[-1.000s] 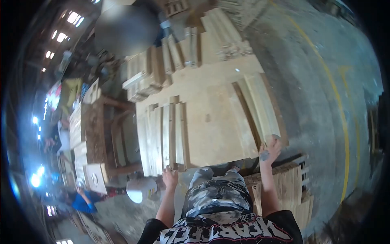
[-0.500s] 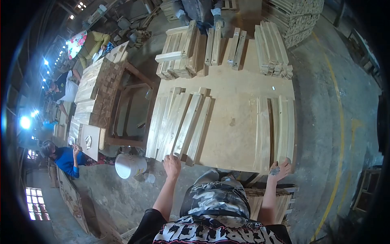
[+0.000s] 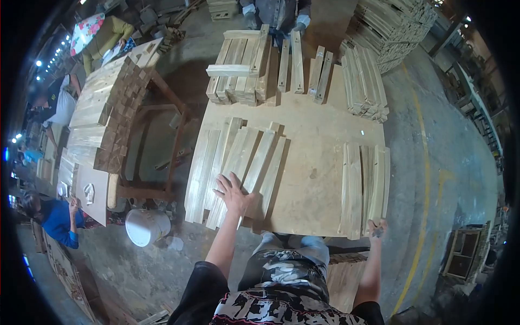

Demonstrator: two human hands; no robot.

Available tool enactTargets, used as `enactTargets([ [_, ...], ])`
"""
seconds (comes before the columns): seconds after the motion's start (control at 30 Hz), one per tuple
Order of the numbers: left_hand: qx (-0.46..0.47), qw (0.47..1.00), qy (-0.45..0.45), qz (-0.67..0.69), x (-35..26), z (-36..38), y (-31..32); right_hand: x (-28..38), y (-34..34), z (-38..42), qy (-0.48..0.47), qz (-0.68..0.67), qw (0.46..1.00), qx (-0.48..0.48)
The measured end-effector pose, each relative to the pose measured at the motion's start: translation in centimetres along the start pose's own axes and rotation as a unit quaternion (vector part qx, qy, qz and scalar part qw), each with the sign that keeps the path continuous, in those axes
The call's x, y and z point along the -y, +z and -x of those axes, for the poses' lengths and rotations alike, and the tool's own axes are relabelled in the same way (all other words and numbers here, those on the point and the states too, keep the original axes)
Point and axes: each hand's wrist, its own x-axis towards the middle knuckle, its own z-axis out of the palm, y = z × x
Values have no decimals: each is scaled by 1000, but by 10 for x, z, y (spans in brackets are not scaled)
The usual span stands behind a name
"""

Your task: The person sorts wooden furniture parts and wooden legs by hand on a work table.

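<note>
My left hand (image 3: 233,196) lies with spread fingers over the near ends of a loose, fanned group of wooden slats (image 3: 238,157) on the left of the table. At the table's near right corner, my right hand (image 3: 377,228) has its fingers curled round the near end of a wooden slat (image 3: 376,187). That slat belongs to a narrow row of slats (image 3: 352,189) lying side by side along the right edge. My right fingertips are partly hidden.
Across the plywood table (image 3: 309,173) stands a co-worker (image 3: 275,16) with gloved hands on slats. A slat stack (image 3: 235,70) and a bundle (image 3: 364,81) lie at the far side. Left are another wood-laden table (image 3: 143,189) and a white bucket (image 3: 146,226).
My left hand has moved forward onto the slats and spread its fingers. My right hand stays at the right row's near end. Across the table, the co-worker's two slats have come apart.
</note>
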Motion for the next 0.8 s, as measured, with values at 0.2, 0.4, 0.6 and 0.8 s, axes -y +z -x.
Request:
enactTargets([
  [0.2,-2,998,-53,37,-2,-16,-4,73,-71,-20,252,-217,940,71],
  [0.4,-44,998,-42,3,19,-29,-6,162,-81,36,247,-349,902,64],
  [0.6,-71,993,-92,-2,66,-79,-17,199,-26,68,157,-334,926,80],
  [0.8,-115,991,-34,-59,68,-69,-21,236,64,86,134,-339,926,97],
])
